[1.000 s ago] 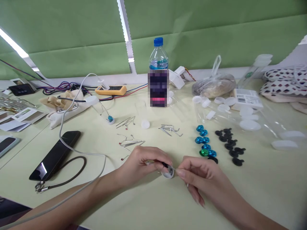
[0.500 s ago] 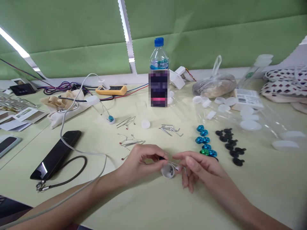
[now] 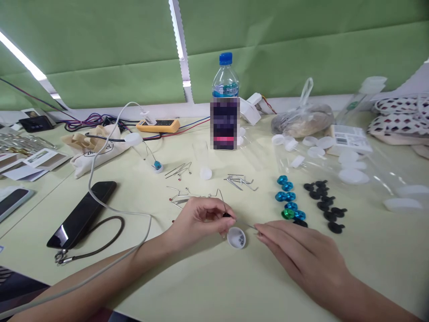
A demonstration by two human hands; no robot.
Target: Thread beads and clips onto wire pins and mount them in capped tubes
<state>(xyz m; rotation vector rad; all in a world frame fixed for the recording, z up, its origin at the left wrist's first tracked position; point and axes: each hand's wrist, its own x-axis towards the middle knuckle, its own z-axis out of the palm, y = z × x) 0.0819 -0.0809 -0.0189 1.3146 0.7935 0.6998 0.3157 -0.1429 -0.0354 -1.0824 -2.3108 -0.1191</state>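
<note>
At the lower centre of the frame, the left hand (image 3: 201,219) is pinching a small black part (image 3: 227,215) at its fingertips, and a thin bent wire (image 3: 220,193) is rising from that grip. Right of it, the right hand (image 3: 310,255) is pinching a thin metal rod (image 3: 247,224) that is pointing toward the black part; contact between them cannot be told. A white cap (image 3: 231,243) holding small metal pieces (image 3: 241,240) is resting between the 2 hands, just below the rod.
</note>
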